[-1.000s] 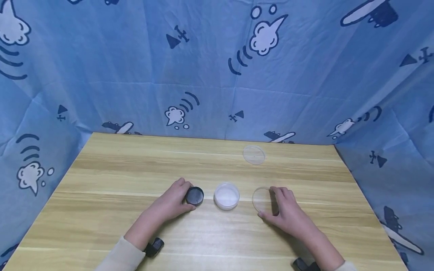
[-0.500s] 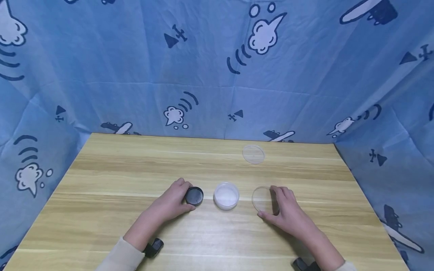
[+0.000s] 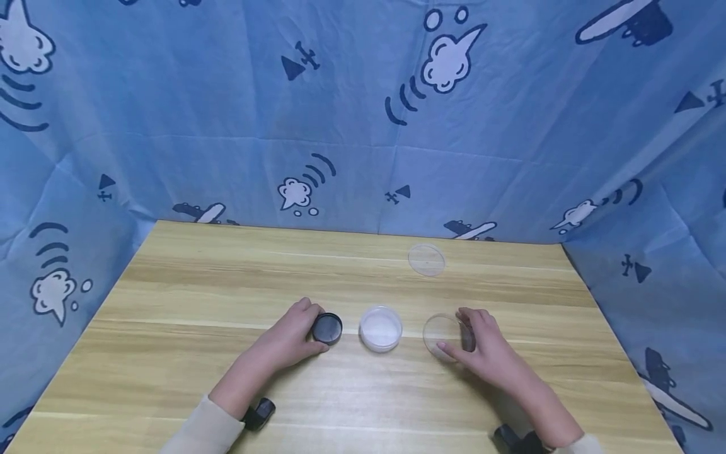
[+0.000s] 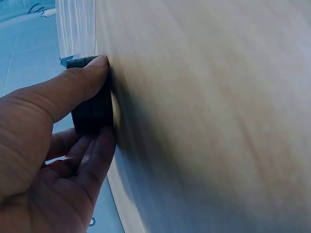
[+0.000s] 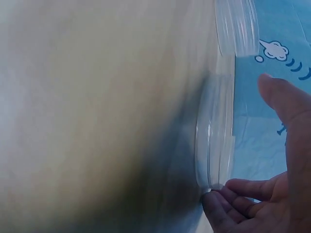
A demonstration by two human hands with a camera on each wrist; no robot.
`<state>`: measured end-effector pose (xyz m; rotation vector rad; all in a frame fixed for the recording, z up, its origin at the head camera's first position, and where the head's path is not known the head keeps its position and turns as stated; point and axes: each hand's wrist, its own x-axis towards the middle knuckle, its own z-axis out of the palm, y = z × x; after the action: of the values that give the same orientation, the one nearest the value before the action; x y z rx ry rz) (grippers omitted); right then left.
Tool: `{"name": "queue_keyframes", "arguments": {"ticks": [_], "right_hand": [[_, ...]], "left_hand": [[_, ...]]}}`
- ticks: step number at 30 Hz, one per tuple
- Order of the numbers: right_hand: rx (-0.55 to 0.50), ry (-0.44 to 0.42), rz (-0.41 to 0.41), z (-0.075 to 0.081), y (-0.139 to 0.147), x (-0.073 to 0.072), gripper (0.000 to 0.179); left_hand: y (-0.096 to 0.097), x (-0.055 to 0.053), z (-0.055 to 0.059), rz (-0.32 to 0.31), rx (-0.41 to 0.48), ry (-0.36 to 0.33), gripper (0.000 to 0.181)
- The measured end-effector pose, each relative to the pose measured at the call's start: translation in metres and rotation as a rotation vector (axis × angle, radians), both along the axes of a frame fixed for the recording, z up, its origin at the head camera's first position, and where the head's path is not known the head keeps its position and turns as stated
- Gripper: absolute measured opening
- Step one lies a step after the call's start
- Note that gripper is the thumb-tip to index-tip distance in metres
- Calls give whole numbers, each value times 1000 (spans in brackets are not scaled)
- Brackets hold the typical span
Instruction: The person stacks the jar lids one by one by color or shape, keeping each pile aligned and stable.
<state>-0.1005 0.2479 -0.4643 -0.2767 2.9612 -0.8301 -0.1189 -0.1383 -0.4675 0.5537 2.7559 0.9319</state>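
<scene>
My left hand point(image 3: 287, 335) holds a small black round case point(image 3: 327, 329) by its rim, thumb on the near side and fingers on the far side. The left wrist view has the case point(image 4: 92, 110) on edge between thumb and fingers, close to the wood. A clear, shallow petri dish point(image 3: 437, 334) lies on the table by my right hand point(image 3: 490, 353). In the right wrist view, fingertips point(image 5: 214, 198) touch the dish's edge point(image 5: 207, 141), while the thumb point(image 5: 277, 92) stands away from it. Between the hands sits a stack of clear dishes point(image 3: 380, 330).
Farther back on the wooden table point(image 3: 255, 265) lies a clear flat disc point(image 3: 426, 260), like a dish lid. A blue patterned curtain point(image 3: 351, 113) rises behind the table and along its sides. Black wrist cameras point(image 3: 259, 414) hang below both wrists.
My right thumb has come off the petri dish's near rim and lifted over it, and the hand has shifted slightly right. The left hand keeps the black case in the same place.
</scene>
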Motion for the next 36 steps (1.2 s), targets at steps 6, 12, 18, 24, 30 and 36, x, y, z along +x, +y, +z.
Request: {"name": "queue_keyframes", "arguments": {"ticks": [6, 12, 18, 24, 30, 36], "right_hand": [[1, -4, 3, 5, 5, -15, 86], [-10, -5, 3, 10, 9, -36, 84], [-31, -13, 13, 12, 15, -59, 85], [-6, -4, 26, 12, 18, -77, 86], [21, -34, 42, 13, 16, -91, 88], [44, -56, 41, 12, 12, -109, 92]], "left_hand": [[1, 0, 0, -1, -5, -5, 45], [1, 0, 0, 6, -8, -10, 45], [1, 2, 0, 10, 1, -16, 45], [2, 1, -1, 1, 2, 2, 46], [2, 0, -2, 5, 0, 8, 46], [1, 0, 0, 6, 1, 10, 45]]}}
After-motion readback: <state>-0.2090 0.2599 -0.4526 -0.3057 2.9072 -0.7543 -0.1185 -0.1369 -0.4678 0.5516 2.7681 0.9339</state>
